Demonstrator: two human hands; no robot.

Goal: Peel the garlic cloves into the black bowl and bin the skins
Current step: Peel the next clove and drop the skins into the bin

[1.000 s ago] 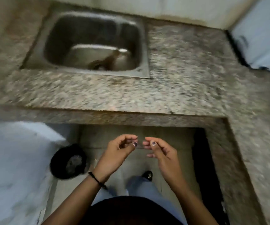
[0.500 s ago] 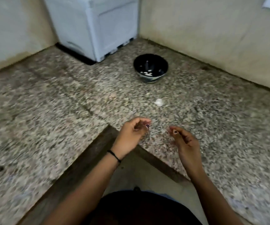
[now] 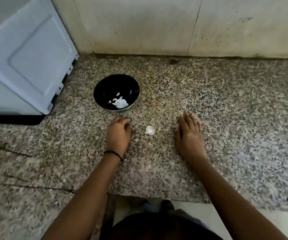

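There is only the head view. In it the person stands at a speckled stone counter (image 3: 226,101), and both hands are down on it. The right hand (image 3: 190,134) lies flat with straight fingers and holds nothing. The left hand (image 3: 118,134) rests with its fingers curled under toward the stone. Whether something small is pinched beneath them, I cannot tell. Between the two hands, touching neither, lies one garlic clove (image 3: 149,130), white and, as I judge it, not yet peeled. The black bowl (image 3: 116,92) stands just beyond the left hand, near a white appliance (image 3: 27,58), and some peeled cloves (image 3: 120,102) lie in its bottom.

One second ago the person faced the sink, both hands lifted with fingertips together, above a dark bin on the floor. Half a second ago the view had already turned to this corner, with the hands in the air. Now they have come down on either side of the clove. To me this means the skins of the last clove are binned and a new round begins, with the lone clove to be taken next. The bin is out of view now.
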